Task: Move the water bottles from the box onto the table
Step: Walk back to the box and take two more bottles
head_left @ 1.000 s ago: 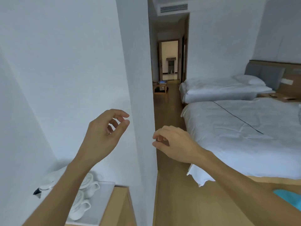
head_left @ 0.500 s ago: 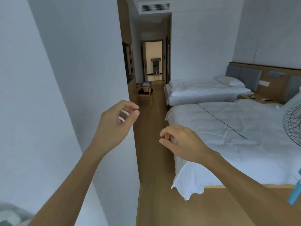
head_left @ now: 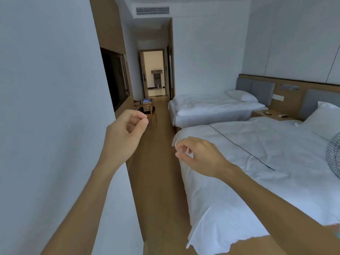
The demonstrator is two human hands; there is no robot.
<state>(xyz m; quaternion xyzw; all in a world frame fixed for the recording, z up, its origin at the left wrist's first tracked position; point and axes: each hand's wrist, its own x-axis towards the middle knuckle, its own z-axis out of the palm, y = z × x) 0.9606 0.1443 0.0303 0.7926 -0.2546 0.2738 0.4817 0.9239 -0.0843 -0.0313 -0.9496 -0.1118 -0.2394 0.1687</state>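
Both hands are up in front of the camera and both are empty. The left hand (head_left: 125, 137) floats by the white wall (head_left: 46, 107), fingers curled loosely inward, thumb close to the forefinger, nothing between them. The right hand (head_left: 200, 155) hangs over the corner of the near bed (head_left: 257, 162), fingers bent down in a loose, narrow claw, also holding nothing.

The room is a twin bedroom. A wood floor (head_left: 156, 172) runs straight ahead as a narrow aisle between the wall on the left and the two beds on the right. The near bed carries a rumpled white cover with a thin dark line across it, and its sheet corner droops toward the floor. The far bed (head_left: 211, 109) is made up in white with a pillow (head_left: 241, 95) at its head. Between them sits a wooden nightstand (head_left: 266, 114) with small dark items on top, too small to identify. Grey padded headboards (head_left: 255, 89) back onto wood panelling.

On the left wall, a dark screen (head_left: 115, 78) sits in a wood-faced recess. Further down the aisle stands a small wooden chair (head_left: 145, 109) with something blue behind it. Beyond that, an open doorway (head_left: 154, 72) glows brighter. A vent (head_left: 152, 10) is set high in the ceiling drop.

At the right edge, a mesh fan guard (head_left: 334, 153) pokes in.

No bottles, box or table can be seen from here.
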